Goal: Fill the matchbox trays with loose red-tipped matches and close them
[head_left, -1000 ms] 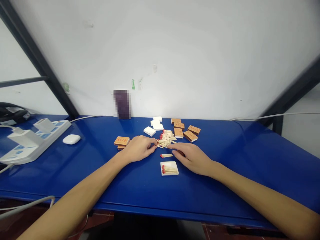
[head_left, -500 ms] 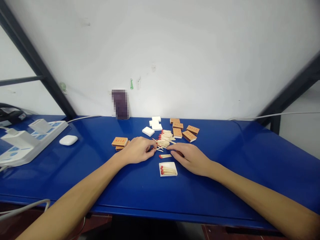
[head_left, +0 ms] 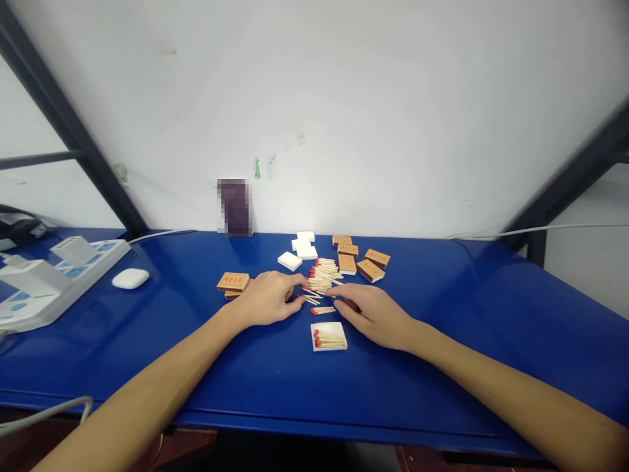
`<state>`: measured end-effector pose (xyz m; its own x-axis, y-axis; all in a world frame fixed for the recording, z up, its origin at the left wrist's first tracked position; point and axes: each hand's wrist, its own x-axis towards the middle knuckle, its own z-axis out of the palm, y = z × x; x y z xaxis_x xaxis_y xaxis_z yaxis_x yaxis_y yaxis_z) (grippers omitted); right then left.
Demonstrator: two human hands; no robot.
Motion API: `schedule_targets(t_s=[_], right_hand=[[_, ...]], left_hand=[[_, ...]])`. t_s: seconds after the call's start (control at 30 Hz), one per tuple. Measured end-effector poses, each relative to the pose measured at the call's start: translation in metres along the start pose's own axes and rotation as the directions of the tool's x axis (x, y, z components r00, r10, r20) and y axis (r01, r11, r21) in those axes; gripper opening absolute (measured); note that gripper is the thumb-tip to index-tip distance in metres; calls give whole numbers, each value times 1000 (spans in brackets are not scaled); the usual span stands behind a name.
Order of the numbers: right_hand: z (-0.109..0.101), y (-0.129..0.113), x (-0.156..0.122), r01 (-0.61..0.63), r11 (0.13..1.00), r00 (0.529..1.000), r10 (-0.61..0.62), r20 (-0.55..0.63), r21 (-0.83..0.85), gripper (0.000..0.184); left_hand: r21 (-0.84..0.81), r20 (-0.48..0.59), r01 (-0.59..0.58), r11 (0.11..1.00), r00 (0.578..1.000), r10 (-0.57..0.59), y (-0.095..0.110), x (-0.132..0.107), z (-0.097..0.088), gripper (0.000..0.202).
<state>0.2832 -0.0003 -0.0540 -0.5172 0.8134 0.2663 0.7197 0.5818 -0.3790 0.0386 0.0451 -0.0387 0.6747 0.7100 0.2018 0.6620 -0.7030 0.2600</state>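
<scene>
A loose pile of red-headed matches (head_left: 322,275) lies on the blue table between my hands. My left hand (head_left: 270,298) rests at the pile's left side, thumb and index finger apart, beside a few stray matches (head_left: 312,297). From the right, my right hand (head_left: 376,311) reaches in with its index fingertip at the pile's near edge and its thumb held apart. Just left of that thumb lies a small row of matches (head_left: 323,310). Nearer to me sits a white matchbox tray (head_left: 343,328) with several matches in it, heads to the left.
White matchbox trays (head_left: 289,261) stand behind the pile, with orange matchbox sleeves (head_left: 346,263) to their right. More orange matchboxes (head_left: 232,282) are stacked by my left wrist. At left are a white earbud case (head_left: 130,278) and a power strip (head_left: 63,295). A blurred-out dark object (head_left: 236,208) leans on the wall.
The stray matches beside my left fingertips have shifted slightly, and its thumb and index finger have parted a little. My right hand stays almost in place. The view has moved slightly.
</scene>
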Motion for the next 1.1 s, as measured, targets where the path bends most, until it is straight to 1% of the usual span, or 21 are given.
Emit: schedule_targets(t_s=[0.2,0.47,0.87,1.1], right_hand=[[1,2,-1,15,1000,1000,-15,12,-20,35],[1,2,-1,9,1000,1000,-9,8,-24,36],[-2,-1,-3,26,996,998,-20,67,-89,41],[-1,0,-3,28,995,998,-22,60,-91,44]], left_hand=[[-2,10,-5,1000,1000,5,0,1,0,21],[-22,36,-26,999,999,26,3,0,-3,24],[-46,48,-47,998,998,49,1,1,-2,33],[-38,45,-83,996,995,85,0,1,-2,28]])
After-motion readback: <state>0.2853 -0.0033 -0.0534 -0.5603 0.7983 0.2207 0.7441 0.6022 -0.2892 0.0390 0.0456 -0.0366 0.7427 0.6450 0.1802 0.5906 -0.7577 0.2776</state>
